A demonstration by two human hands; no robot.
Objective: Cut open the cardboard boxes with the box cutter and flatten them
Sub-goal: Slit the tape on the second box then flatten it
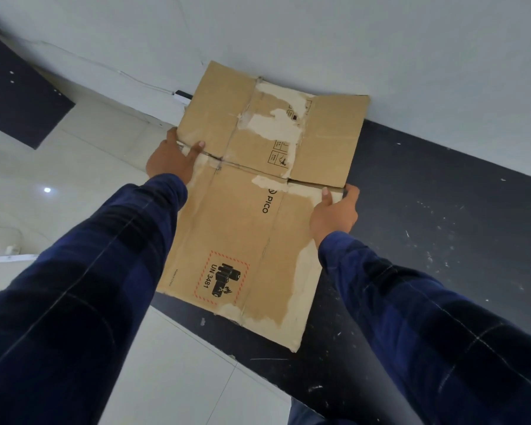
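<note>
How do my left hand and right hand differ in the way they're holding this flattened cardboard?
The left hand grips the left edge of the flattened cardboard, the right hand its right edge. The left hand sits higher in the picture than the right hand. Both pinch it with the thumb on the printed face.

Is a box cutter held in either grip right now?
No: the left grip and the right grip each hold a side edge of the flattened brown cardboard box, and no cutter shows.
</note>
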